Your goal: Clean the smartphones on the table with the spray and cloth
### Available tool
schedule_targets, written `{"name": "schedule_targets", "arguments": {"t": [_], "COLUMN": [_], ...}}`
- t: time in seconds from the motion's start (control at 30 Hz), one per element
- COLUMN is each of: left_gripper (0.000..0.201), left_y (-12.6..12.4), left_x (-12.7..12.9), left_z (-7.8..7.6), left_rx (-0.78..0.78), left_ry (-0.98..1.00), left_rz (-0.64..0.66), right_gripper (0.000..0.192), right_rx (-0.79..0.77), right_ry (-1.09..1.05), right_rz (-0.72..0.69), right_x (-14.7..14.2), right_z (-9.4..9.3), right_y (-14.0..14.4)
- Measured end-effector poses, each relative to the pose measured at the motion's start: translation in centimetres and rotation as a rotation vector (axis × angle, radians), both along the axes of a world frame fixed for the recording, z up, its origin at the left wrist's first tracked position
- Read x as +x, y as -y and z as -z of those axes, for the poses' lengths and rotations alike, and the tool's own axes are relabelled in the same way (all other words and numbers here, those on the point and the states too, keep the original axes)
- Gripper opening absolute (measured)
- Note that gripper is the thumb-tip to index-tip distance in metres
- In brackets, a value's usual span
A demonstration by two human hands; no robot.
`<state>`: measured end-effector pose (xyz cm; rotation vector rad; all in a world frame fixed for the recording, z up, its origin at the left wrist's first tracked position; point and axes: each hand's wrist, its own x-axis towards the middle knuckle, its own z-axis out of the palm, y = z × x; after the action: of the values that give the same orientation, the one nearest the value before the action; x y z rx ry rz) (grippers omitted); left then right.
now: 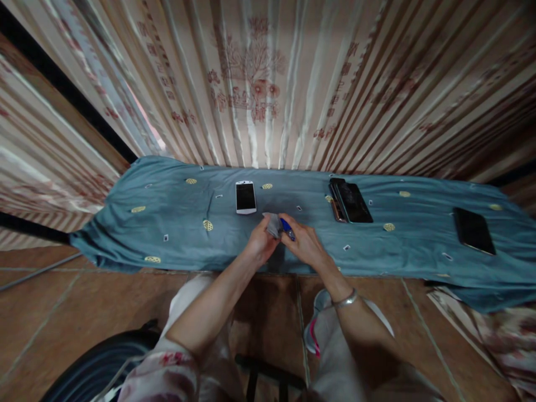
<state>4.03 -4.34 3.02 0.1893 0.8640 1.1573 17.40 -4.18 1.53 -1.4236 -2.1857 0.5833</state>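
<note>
Just below the frame's centre, the left hand [259, 241] has its fingers closed on a grey cloth [274, 225]; immediately right, the right hand [305, 241] curls its fingers around a blue object [287, 226].

It's dim in here, with pale light catching the middle folds of the curtain [288, 111] (the far right sinks into gloom). Shadow pools on the floor [268, 312] below the counter [293, 190]; detail around the hands [305, 241] looks soft, edges stretched.
</note>
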Motion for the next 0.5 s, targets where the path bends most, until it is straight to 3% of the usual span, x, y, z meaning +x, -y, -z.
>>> {"name": "schedule_targets", "arguments": {"t": [0.17, 0.3, 0.4, 0.5], "left_gripper": [0.037, 0.034, 0.032, 0.031], "left_y": [-0.1, 0.0, 0.0, 0.0], "left_x": [-0.4, -0.3, -0.4, -0.5], "left_z": [-0.2, -0.5, -0.6, -0.6], "left_rx": [-0.038, -0.07, -0.073, -0.058], "left_ry": [0.015, 0.012, 0.012, 0.011], "left_rz": [-0.007, -0.037, -0.042, -0.018], "right_gripper": [0.062, 0.065, 0.062, 0.05], "right_rx": [0.035, 0.047, 0.091, 0.167], "right_ry": [0.109, 0.279, 0.251, 0.089], "right_rz": [0.164, 0.276, 0.299, 0.301], "right_x": [2.0, 3.6, 4.1, 4.1], "right_z": [0.1, 1.5, 2.5, 2.6], "right_y": [-0.9, -1.9, -2.5, -2.6]}}
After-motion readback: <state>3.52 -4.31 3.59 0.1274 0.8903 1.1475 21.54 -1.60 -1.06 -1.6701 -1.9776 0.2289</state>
